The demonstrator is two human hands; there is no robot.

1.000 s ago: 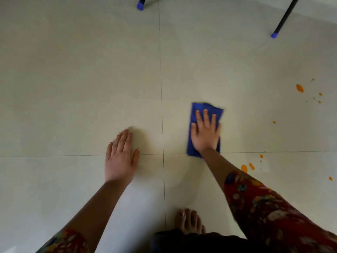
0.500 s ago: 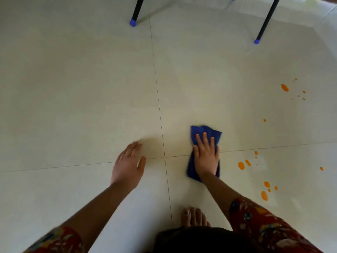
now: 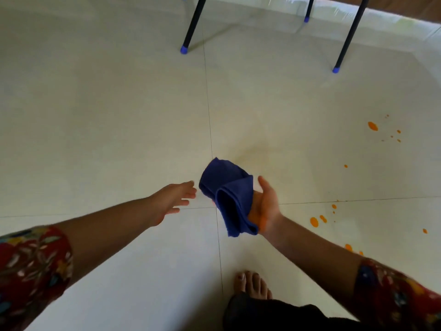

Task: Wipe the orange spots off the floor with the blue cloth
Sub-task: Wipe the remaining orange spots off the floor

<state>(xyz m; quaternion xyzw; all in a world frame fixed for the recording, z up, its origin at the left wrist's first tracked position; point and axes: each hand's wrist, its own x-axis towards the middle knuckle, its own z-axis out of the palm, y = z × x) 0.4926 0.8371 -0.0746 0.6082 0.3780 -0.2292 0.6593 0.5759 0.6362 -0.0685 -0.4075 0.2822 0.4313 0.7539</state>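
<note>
Pale tiled floor (image 3: 119, 115), chair legs (image 3: 193, 25) at far edge. Orange spots (image 3: 314, 221) remain, all right of the person; none visibly wiped. Right hand (image 3: 266, 206), palm up, fingers loosely curled under the folded blue cloth (image 3: 228, 194), off the floor. Left hand (image 3: 175, 199) open, empty, just beside it.

Soft daylight glares off the far floor (image 3: 262, 17) (edges bend, hands blur).

No text, label, brand, number or sign can be read anywhere in the view.
</note>
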